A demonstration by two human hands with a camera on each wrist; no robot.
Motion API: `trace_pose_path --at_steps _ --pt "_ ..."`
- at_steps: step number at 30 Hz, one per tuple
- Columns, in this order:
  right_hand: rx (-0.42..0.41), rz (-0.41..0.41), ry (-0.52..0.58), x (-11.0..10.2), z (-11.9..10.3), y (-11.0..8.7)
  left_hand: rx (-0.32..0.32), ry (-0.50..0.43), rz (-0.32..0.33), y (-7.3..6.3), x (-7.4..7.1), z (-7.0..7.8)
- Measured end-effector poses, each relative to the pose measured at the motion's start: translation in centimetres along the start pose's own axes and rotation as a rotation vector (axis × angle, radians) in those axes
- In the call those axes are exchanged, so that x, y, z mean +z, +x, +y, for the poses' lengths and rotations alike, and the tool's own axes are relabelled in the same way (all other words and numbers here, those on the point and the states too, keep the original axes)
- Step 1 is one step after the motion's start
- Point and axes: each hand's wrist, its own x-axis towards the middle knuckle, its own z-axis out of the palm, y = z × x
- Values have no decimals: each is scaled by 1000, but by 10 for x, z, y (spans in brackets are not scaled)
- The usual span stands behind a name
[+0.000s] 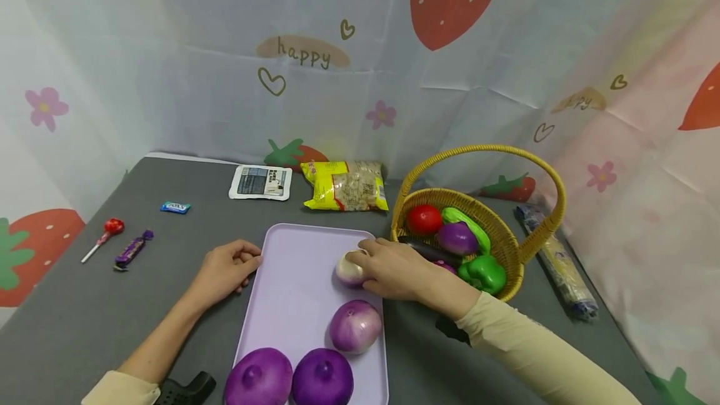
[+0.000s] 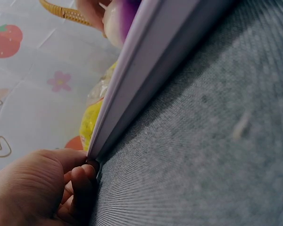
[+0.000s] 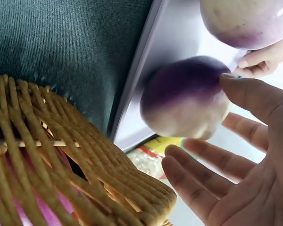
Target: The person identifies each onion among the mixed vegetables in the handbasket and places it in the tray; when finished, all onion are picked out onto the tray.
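Note:
A pale lilac tray (image 1: pixel 292 280) lies in front of me, and my left hand (image 1: pixel 227 270) pinches its left edge between thumb and curled fingers. My right hand (image 1: pixel 396 270) reaches over the tray's right side to a white-and-purple onion (image 1: pixel 350 270). In the right wrist view the thumb (image 3: pixel 247 94) is right at this onion, while the other fingers are spread and fairly straight beside it. Nearer me on the tray sit a lighter purple onion (image 1: pixel 355 327) and two dark purple onions (image 1: pixel 323 377), (image 1: pixel 260 377).
Right of the tray stands a wicker basket (image 1: pixel 509 249) with a tall handle, holding a tomato (image 1: pixel 424 220), a green pepper (image 1: pixel 484 274) and other vegetables. Behind are a yellow bag (image 1: pixel 345 187) and white packet (image 1: pixel 260 182). A lollipop (image 1: pixel 112 227) and wrapped candies (image 1: pixel 133 250) lie left.

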Motion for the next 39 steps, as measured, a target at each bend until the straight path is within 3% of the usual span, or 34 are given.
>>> trace_pose_path --at_steps 21,29,39 --pt "-16 48 -54 -1 -4 2 13 3 13 2 0 0" --pt "3 -1 -43 -1 -4 2 12 -3 10 1 0 0" --pt "36 61 -24 -8 0 -5 2 -1 6 0 1 1"
